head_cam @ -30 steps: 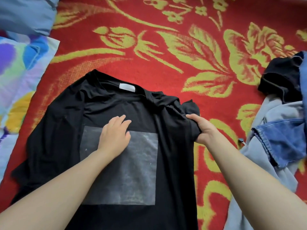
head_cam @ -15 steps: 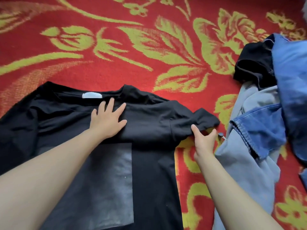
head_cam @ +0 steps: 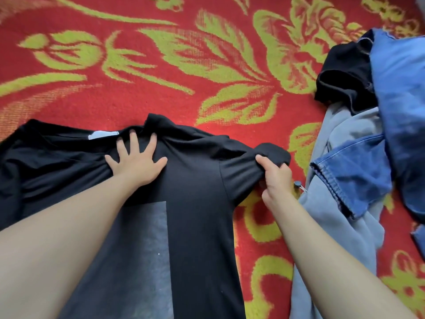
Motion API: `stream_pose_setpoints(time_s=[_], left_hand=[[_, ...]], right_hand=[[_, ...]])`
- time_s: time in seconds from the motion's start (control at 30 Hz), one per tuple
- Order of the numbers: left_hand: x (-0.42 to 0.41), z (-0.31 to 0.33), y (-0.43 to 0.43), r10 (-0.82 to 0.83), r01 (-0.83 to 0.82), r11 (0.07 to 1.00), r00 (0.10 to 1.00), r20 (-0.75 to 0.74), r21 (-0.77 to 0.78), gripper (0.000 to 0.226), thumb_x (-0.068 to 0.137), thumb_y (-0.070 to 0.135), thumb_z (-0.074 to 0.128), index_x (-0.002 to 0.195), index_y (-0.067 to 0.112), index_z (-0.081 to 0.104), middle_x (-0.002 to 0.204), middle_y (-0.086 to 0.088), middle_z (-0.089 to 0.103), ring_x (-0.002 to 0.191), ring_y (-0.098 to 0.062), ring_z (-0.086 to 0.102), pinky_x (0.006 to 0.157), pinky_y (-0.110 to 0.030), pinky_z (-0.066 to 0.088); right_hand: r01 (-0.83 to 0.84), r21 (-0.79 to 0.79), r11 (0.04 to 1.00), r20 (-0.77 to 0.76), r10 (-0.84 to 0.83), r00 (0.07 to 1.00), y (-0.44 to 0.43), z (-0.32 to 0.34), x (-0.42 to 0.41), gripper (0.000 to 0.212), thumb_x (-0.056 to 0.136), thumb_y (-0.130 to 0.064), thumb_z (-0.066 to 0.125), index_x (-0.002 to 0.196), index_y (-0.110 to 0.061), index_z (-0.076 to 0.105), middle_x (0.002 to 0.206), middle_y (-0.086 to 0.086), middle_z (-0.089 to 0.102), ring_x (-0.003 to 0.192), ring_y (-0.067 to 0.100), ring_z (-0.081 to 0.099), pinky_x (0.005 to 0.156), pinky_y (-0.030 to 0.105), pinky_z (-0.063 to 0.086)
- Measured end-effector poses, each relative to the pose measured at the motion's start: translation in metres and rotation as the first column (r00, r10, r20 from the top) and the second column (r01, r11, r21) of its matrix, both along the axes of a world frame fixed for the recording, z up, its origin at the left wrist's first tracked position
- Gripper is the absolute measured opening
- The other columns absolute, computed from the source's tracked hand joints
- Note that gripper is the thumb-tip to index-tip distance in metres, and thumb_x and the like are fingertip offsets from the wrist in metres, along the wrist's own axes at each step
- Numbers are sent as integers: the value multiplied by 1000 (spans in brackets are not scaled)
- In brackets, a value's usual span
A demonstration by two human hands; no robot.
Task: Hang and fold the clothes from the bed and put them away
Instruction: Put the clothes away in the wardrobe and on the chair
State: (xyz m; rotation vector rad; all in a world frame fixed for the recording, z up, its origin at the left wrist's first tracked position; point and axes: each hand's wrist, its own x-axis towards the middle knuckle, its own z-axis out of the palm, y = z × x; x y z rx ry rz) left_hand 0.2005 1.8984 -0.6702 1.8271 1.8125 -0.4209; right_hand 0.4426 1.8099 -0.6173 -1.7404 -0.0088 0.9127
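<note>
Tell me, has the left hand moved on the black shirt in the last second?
Yes. The left hand slid up the black shirt, off the grey print, and now lies beside the white label.

Blanket (head_cam: pixel 161 100): red ground, yellow-green leaf and flower pattern.
Shirt (head_cam: pixel 195 180): plain black.
Print (head_cam: pixel 147 249) on the shirt: grey rectangle, faintly mottled.
Label (head_cam: pixel 101 135) at the neck: white.
Denim (head_cam: pixel 354 171): mid blue, paler faded seams.
Pale garment (head_cam: pixel 340 238): plain grey-blue.
Black garment (head_cam: pixel 345 74): plain black.

T-shirt (head_cam: pixel 195 192) lies on blanket (head_cam: pixel 161 88), clothes pile (head_cam: pixel 368 157) to its right
</note>
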Motion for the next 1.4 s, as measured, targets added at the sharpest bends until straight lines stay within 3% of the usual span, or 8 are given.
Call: stream_pose_setpoints(time_s=[0.17, 0.33, 0.47, 0.73, 0.93, 1.1, 1.3, 1.4], left_hand=[[-2, 11, 11, -18, 20, 988, 1000, 16, -151, 76, 90, 61, 41, 145, 49, -10, 155, 1, -28, 143, -31, -18, 110, -63, 4], [-3, 18, 16, -39, 43, 979, 999, 21, -198, 81, 89, 60, 46, 145, 48, -11, 154, 1, -29, 143, -32, -18, 109, -63, 4], [-3, 16, 13, -43, 46, 983, 999, 19, -177, 81, 88, 60, 47, 144, 49, -11, 154, 1, -29, 143, -32, -19, 109, -63, 4], [-4, 13, 11, -37, 41, 989, 999, 25, -145, 81, 88, 60, 48, 145, 48, -9, 155, 0, -28, 143, -32, -18, 109, -64, 4], [-4, 13, 11, -36, 40, 988, 999, 35, -151, 81, 88, 60, 48, 144, 49, -9, 155, 1, -27, 143, -31, -18, 109, -63, 4], [-5, 7, 11, -34, 38, 990, 999, 29, -137, 81, 88, 62, 46, 144, 50, -10, 155, 1, -27, 143, -31, -18, 109, -64, 5], [-5, 0, 7, -30, 34, 995, 999, 36, -97, 80, 88, 62, 45, 144, 50, -11, 154, 1, -28, 143, -31, -18, 109, -64, 4], [-6, -1, 7, -29, 33, 995, 999, 40, -94, 79, 89, 61, 45, 144, 50, -11, 154, 1, -29, 143, -30, -19, 109, -64, 3]], right_hand=[[17, 238, 971, -508, 110, 854, -10, 19, 3, 32, 90, -11, 52, 122, -6, 52, 117, 16, 60, 108, 29, 57, 100, 37, 43], [237, 118, 964, 39, -243, 969, -23, 21, 28, 52, 79, 21, 51, 118, -14, 47, 111, 9, 51, 89, 17, 54, 91, 30, 46], [-39, -370, 928, 559, 256, 789, -44, 5, 24, 65, 78, 7, 59, 137, -10, 38, 134, 21, 36, 113, 25, 45, 101, 25, 29], [-127, -659, 741, 324, 433, 841, -36, -12, 14, 68, 79, -16, 68, 134, 3, 32, 130, 24, 44, 118, 34, 46, 95, 38, 39], [-150, -422, 894, 150, 232, 961, -21, 1, 18, 40, 76, -27, 77, 59, -13, 43, 67, 2, 41, 67, 16, 39, 62, 30, 31], [-115, -299, 947, 302, 208, 930, -18, 8, 16, 32, 85, -1, 58, 115, -12, 54, 92, 0, 53, 71, 14, 47, 67, 26, 38], [-499, -626, 600, 778, 532, -336, -49, 6, -24, 70, 58, 7, 61, 123, -20, 62, 87, 13, 64, 40, 29, 45, 38, 27, 40], [-482, -738, 472, 668, 611, -424, -58, -6, -31, 88, 39, 6, 75, 124, -12, 62, 85, 5, 68, 44, 25, 51, 38, 22, 36]])
